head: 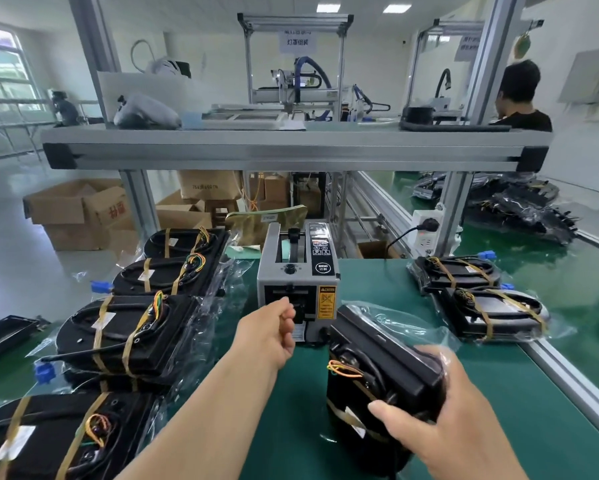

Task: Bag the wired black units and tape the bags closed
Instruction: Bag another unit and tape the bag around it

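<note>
bagged unit (377,362) in right grip (440,420)

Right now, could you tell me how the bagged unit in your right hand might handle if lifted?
The bagged unit probably stays rigid, being a boxy black housing. Its glossy loose bag looks slippery. The right hand wraps one end, so it seems manageable single-handed.

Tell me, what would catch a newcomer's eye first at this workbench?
Probably the two hands at the centre: the right hand grips a bagged black unit, while the left hand reaches to the grey tape dispenser just behind. Next, the row of bagged units lined up along the left of the green mat.
</note>
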The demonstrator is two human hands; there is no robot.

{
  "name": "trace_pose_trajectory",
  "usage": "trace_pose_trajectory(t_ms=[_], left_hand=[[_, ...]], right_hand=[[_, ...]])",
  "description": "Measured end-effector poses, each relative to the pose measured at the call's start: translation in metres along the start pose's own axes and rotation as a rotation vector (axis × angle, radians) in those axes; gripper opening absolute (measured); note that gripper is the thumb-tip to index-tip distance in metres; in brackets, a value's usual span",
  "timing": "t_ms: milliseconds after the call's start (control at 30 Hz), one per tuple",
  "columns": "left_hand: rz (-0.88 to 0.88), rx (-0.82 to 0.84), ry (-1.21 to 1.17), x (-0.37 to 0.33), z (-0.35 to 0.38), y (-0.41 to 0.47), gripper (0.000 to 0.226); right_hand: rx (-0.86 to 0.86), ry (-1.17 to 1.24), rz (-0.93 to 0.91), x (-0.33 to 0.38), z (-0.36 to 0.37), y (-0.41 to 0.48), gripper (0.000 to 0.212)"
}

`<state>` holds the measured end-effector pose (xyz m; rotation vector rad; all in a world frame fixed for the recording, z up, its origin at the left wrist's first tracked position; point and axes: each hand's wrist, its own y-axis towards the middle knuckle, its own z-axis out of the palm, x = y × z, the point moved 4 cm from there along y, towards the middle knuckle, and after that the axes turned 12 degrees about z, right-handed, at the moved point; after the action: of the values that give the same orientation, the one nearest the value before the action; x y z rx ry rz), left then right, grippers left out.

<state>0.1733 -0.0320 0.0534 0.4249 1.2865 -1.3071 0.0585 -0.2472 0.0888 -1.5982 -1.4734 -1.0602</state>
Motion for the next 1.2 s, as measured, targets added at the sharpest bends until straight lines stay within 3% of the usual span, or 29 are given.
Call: trace_pose_trajectory(t_ms=[233,367,600,800,1033,1200], left_hand=[[-0.116,-0.051,-0.029,0.003,0.007,0.01,0.024],[-0.085,-0.134,-0.069,0.004,0.008,0.017,0.018],[0.01,-0.209,-0.16,0.009,0.013,0.02,0.016],[0.16,-0.02,-0.121,-0.002,0.004,-0.011,0.022],[0.479,0.397,0.081,-0.031,-0.012,-0.113,0.024],[0.57,0.469,0.255,-0.031,-0.008,-0.148,0.032]], right_hand=[[0.048,0.006,-0.061,0.004,0.002,-0.006,0.065],[0.055,0.008,-0.107,0.01,0.003,-0.008,0.072],[0.051,0.011,-0.118,0.011,0.004,-0.008,0.066],[0.056,0.009,-0.129,0.011,0.003,-0.009,0.062],[0.064,-0.065,-0.138,0.006,0.009,-0.008,0.068],[0.071,-0.067,-0.132,0.004,0.012,-0.011,0.063]])
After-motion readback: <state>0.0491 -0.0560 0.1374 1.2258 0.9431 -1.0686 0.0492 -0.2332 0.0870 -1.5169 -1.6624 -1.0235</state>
